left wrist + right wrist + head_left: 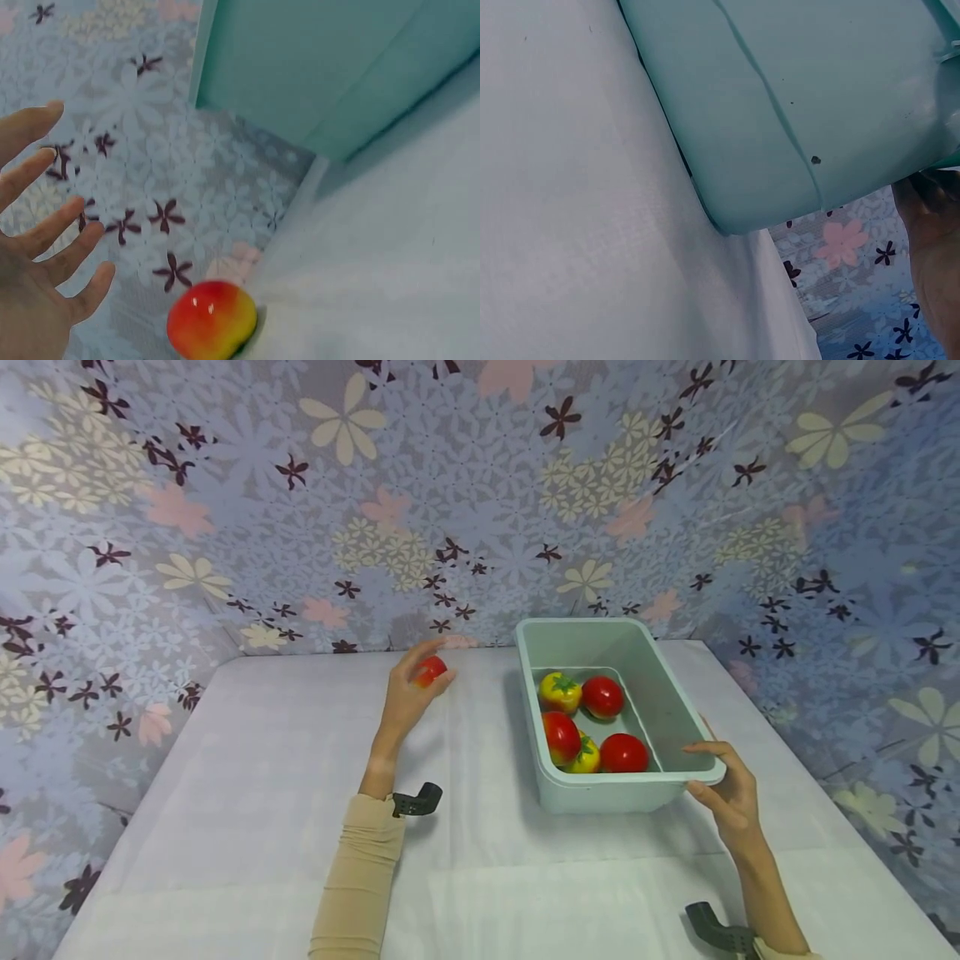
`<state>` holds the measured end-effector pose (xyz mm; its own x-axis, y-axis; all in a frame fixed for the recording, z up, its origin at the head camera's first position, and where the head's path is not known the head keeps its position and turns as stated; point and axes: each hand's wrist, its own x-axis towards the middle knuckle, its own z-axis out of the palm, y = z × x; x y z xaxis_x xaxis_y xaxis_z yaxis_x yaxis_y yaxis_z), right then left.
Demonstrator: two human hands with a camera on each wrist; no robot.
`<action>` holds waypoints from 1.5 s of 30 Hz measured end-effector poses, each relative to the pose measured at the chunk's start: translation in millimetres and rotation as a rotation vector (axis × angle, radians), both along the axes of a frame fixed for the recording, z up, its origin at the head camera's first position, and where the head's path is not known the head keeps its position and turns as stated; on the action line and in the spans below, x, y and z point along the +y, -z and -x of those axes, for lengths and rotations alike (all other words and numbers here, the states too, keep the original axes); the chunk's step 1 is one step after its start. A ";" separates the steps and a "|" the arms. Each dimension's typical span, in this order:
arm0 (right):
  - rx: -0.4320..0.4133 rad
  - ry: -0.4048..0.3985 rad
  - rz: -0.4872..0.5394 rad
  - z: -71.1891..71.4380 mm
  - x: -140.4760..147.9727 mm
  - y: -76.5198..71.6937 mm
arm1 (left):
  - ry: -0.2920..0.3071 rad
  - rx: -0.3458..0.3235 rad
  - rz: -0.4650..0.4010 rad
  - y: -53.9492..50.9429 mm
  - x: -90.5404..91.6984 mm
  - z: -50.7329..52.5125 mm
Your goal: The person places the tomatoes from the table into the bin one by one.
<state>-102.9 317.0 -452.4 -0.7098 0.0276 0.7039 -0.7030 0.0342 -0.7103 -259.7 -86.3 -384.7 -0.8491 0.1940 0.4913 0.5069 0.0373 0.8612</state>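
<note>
A red-and-yellow tomato [212, 321] lies on the table near the back edge. My left hand [407, 693] is over it with spread fingers; in the left wrist view, the hand [45, 247] stands apart from the tomato. My right hand [733, 797] grips the rim of a pale green bin [607, 795] at its near right corner, thumb on the near side and fingers along the right side. Inside the bin lie several tomatoes, some red [624, 753], one mostly yellow [560, 692] with a green calyx. The right wrist view shows the bin's outer wall [727, 127] and part of the right hand [934, 255].
A white cloth [247, 810] covers the table. Flowered fabric [480, 510] stands behind it and along both sides. The bin is right of centre, and dark wrist mounts [417, 800] sit on both forearms.
</note>
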 end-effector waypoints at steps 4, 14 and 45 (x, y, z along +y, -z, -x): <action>0.007 -0.004 0.008 0.5 -1.2 0.2 | -0.034 -0.035 0.020 7.6 -9.5 7.9; 0.015 0.019 0.000 3.5 -3.8 -2.4 | -0.161 -0.076 0.000 63.0 -15.5 60.2; 0.016 0.014 -0.014 -0.2 -4.4 -3.4 | -0.215 -0.244 0.176 90.3 -10.0 90.7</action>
<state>-102.7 312.7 -449.1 -0.6984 0.0270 0.7152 -0.7134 0.0540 -0.6987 -350.4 -96.3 -475.0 -0.9678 0.0615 0.2441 0.2515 0.2791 0.9268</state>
